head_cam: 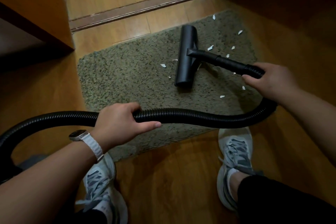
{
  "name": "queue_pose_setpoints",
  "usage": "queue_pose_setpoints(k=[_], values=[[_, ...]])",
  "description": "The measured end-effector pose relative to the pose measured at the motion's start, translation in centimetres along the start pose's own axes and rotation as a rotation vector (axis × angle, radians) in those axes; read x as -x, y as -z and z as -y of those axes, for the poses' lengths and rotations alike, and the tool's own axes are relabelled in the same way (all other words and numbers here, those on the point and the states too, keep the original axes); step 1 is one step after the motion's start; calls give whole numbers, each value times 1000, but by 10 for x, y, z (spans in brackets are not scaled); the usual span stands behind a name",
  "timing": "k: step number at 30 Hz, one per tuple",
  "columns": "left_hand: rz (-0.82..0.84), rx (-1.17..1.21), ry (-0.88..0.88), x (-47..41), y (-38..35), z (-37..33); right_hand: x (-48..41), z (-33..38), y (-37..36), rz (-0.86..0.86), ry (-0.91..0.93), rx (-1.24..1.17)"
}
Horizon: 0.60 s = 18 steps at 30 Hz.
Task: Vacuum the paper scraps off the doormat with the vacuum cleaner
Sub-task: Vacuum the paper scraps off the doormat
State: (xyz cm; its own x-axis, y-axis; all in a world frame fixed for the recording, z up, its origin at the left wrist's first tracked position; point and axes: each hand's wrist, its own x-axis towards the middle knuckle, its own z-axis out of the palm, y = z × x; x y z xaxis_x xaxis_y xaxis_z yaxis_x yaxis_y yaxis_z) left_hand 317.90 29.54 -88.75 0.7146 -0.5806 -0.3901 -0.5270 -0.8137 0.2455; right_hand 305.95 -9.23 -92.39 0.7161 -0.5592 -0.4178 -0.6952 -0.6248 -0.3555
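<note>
Head view: my left hand (pixel 120 122) curled round the hose (pixel 190 116) mid-length; my right hand (pixel 269 80) gripping the hose end behind the wand (pixel 209 57); nozzle (pixel 186 56) flat on the doormat (pixel 127 78); scraps (pixel 210 47) strewn on the mat, mostly right of the nozzle.

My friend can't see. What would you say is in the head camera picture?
A person's right hand grips a black vacuum hose whose floor nozzle rests on a green doormat strewn with white paper scraps. The left hand holds the hose farther back, above a wooden floor and two grey sneakers.
</note>
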Motion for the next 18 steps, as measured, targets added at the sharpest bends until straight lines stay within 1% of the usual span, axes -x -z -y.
queue_pose_setpoints(k=[5,12,15,18], values=[[-2,-20,-9,1,-1,1,1,16,-16,50,60,3],[8,-74,-44,3,-4,4,7,39,-26,91,179,136],[9,-86,-55,4,-5,5,9,37,-23,88,184,126],[15,-63,-43,5,-3,5,11,29,-15,45,137,74]])
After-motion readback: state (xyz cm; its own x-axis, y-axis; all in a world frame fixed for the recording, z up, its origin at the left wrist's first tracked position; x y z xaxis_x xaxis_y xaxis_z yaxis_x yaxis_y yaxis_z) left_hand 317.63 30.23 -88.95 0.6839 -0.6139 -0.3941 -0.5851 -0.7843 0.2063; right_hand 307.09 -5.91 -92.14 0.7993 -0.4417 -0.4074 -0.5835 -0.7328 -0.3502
